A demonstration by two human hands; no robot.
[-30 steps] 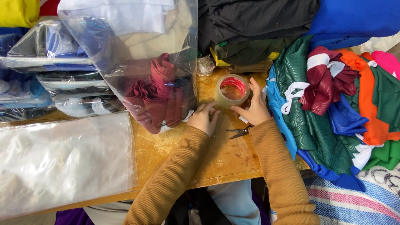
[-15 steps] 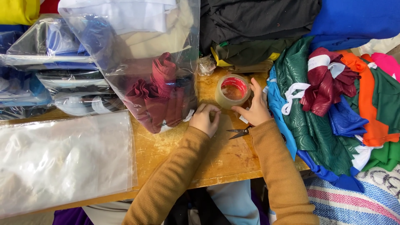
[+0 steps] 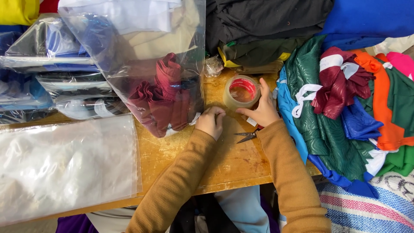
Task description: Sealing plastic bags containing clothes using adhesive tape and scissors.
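1. Both hands are working at the middle of the wooden table (image 3: 241,159), seen from the head camera looking straight down.
2. Left hand (image 3: 211,122) is curling into a loose fist, its fingertips pinching at a strip of clear tape that is running toward the roll; the strip itself is too faint to trace fully.
3. Right hand (image 3: 261,108) is resting with its fingers spread around the near side of the roll of clear packing tape (image 3: 241,92), steadying it flat on the table; its thumb is pointing toward the left hand.
4. Small scissors (image 3: 247,136) are lying on the wood just under the right wrist, blades closed and pointing left.
5. Just left of the left hand, a large clear plastic bag (image 3: 142,64) is lying stuffed with folded garments, a maroon one pressing against its lower corner and pale ones higher up.
6. An empty flat plastic bag (image 3: 64,168) is covering the near left part of the table.
7. More bagged clothes (image 3: 51,73) are stacking up at the far left.
8. On the right, a loose heap of garments (image 3: 345,108) in green, blue, orange and maroon is spilling over the table's edge, well apart from the tape.
9. Dark folded fabric (image 3: 263,21) is piling up behind the roll.
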